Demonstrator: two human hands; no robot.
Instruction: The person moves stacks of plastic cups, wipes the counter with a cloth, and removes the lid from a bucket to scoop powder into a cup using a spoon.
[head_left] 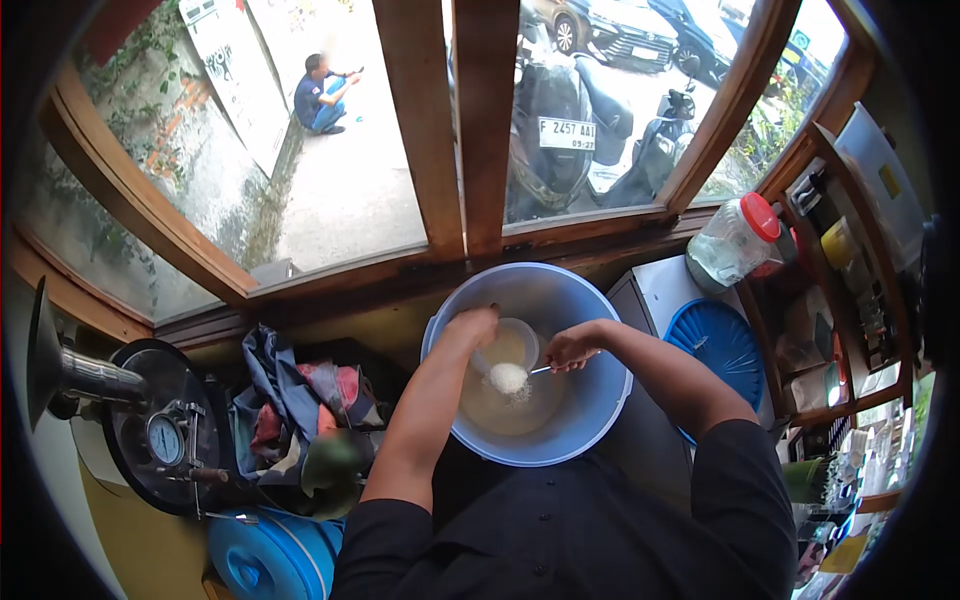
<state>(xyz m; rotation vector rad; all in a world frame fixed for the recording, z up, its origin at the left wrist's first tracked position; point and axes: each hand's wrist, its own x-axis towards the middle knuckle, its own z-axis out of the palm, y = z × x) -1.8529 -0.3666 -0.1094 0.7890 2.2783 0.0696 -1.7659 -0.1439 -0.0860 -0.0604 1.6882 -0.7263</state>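
A large blue-grey bucket point(612, 405) stands in front of me, with pale, off-white contents low inside it. My left hand point(476, 328) reaches in and grips the rim of a translucent plastic container point(518, 338), tilted inside the bucket. Closed around a thin metal handle, my right hand point(573, 346) holds a spoon point(541, 370) from the right side. White grains point(508, 378) are heaped on its bowl, just below the container's edge, and some lie scattered or falling beneath. The heap hides the spoon's bowl.
Right of the bucket are a blue ribbed lid point(712, 350) and a red-capped jar point(728, 245). To the left lie piled cloths point(290, 400), a machine with a gauge point(166, 438) and a blue drum point(262, 560). Outside the windows, a person point(322, 98) squats; motorbikes point(560, 150) are parked.
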